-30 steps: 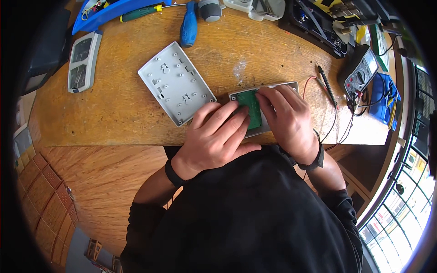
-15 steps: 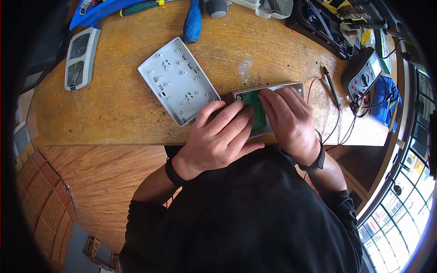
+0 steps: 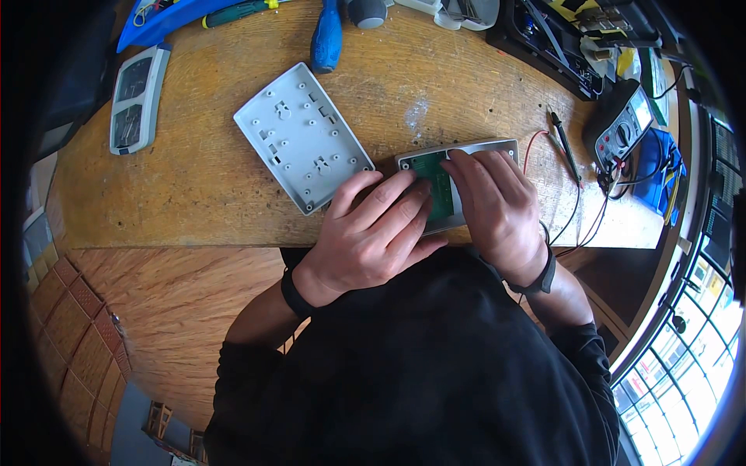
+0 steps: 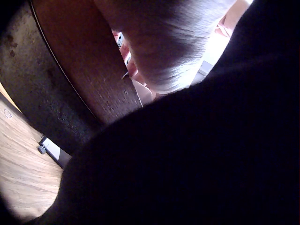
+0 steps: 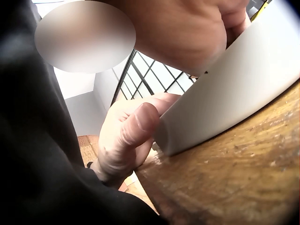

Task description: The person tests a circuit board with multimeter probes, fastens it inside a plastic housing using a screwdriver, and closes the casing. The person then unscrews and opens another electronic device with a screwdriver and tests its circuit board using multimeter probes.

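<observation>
In the head view, a green circuit board [image 3: 440, 194] lies inside a light grey box half [image 3: 493, 144] at the table's front edge. The left hand [image 3: 369, 233] reaches over the box's left side, its loosely bent fingertips on the board and its thumb stretched out. The right hand [image 3: 501, 213] has bent fingers, tips close together at the board's upper right edge; whether they pinch anything is hidden. In the right wrist view, the left hand [image 5: 129, 133] has its thumb beside the box wall [image 5: 225, 93], with the right hand [image 5: 187, 35] above.
Another grey box half [image 3: 303, 140] lies open side up to the left. Behind are a blue-handled tool [image 3: 326, 43], a green screwdriver [image 3: 233, 14] and a black tray [image 3: 544, 46]. A multimeter [image 3: 622, 128] and probe [image 3: 565, 144] lie right, a grey-framed case [image 3: 140, 101] far left.
Over the last second both hands and the box have shifted slightly right in the head view, along with nearby objects. The hands keep nearly the same pose at the board.
</observation>
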Demonstrator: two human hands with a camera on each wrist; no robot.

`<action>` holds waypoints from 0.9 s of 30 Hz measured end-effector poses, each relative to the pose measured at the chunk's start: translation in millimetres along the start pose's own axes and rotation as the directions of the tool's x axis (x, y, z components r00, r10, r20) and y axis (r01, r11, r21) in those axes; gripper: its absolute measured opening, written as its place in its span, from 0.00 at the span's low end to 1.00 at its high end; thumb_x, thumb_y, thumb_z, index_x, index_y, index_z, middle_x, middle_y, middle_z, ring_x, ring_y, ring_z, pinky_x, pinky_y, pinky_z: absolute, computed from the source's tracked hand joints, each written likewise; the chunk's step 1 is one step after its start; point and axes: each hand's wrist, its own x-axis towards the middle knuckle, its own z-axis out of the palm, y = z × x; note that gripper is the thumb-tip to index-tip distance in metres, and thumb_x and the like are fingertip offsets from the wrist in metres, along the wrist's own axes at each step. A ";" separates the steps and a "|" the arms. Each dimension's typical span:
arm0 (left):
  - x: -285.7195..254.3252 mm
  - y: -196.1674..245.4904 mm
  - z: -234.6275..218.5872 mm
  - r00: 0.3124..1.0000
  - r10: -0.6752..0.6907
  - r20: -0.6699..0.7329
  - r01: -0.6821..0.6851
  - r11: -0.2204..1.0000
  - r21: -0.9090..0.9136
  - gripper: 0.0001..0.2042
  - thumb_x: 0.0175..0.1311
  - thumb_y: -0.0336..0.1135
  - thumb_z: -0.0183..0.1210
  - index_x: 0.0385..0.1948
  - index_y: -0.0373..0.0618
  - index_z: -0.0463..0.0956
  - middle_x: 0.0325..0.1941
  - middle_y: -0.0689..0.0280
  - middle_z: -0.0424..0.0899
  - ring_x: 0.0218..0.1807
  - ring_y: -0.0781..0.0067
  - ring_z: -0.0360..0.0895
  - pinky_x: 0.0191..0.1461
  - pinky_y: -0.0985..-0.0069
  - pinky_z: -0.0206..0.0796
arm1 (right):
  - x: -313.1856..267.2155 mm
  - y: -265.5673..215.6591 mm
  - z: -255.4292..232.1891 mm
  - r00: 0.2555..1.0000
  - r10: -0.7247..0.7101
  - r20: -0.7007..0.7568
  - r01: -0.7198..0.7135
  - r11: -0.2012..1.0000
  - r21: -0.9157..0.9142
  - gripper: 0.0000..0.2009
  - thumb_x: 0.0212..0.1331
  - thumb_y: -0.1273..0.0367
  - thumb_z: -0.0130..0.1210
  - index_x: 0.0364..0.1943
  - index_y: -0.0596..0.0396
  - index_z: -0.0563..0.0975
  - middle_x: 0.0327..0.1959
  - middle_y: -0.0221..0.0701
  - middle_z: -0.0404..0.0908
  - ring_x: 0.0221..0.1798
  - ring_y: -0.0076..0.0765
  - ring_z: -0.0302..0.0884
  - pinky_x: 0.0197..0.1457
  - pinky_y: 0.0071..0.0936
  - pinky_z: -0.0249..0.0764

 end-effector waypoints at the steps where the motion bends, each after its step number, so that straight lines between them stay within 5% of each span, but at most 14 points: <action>1: -0.1 0.1 0.0 1.000 -0.002 0.001 0.002 1.000 0.000 0.21 0.63 0.52 0.77 0.46 0.43 0.90 0.57 0.65 0.92 0.65 0.60 0.86 0.67 0.53 0.70 | 0.0 -0.7 -1.3 1.000 0.000 -0.016 0.000 1.000 -0.011 0.13 0.63 0.75 0.70 0.50 0.62 0.84 0.37 0.35 0.80 0.37 0.43 0.81 0.38 0.39 0.80; 8: 3.7 0.8 -3.1 1.000 0.012 0.022 -0.012 1.000 0.023 0.21 0.57 0.48 0.79 0.45 0.42 0.91 0.57 0.63 0.92 0.65 0.60 0.86 0.67 0.54 0.70 | -10.1 -5.8 -35.2 0.996 0.048 -0.072 -0.047 0.999 0.016 0.13 0.61 0.80 0.73 0.48 0.63 0.86 0.36 0.36 0.85 0.34 0.42 0.84 0.36 0.37 0.80; 14: 6.9 5.0 -1.3 0.999 0.039 0.015 -0.040 0.995 0.087 0.17 0.59 0.41 0.79 0.45 0.43 0.91 0.57 0.64 0.92 0.65 0.57 0.85 0.69 0.52 0.71 | -64.7 22.2 -62.8 0.858 0.419 -0.297 -0.424 0.904 0.054 0.11 0.66 0.80 0.71 0.50 0.60 0.88 0.37 0.38 0.88 0.33 0.33 0.86 0.37 0.29 0.80; 20: 9.0 3.8 -6.8 0.994 0.090 0.063 -0.099 0.982 0.163 0.13 0.67 0.40 0.74 0.46 0.42 0.92 0.58 0.62 0.92 0.66 0.55 0.87 0.72 0.47 0.71 | -104.7 31.4 -55.6 0.805 0.536 -0.256 -0.527 0.843 0.109 0.09 0.66 0.78 0.70 0.49 0.59 0.87 0.40 0.41 0.88 0.40 0.48 0.89 0.42 0.38 0.83; 27: 7.0 1.7 -6.4 0.990 0.118 0.078 -0.132 0.971 0.198 0.13 0.70 0.40 0.71 0.47 0.41 0.90 0.58 0.59 0.92 0.65 0.55 0.88 0.72 0.46 0.71 | -112.4 67.5 -67.3 0.760 0.557 -0.333 -0.557 0.824 0.107 0.11 0.67 0.76 0.70 0.51 0.59 0.86 0.45 0.43 0.87 0.49 0.55 0.87 0.53 0.45 0.83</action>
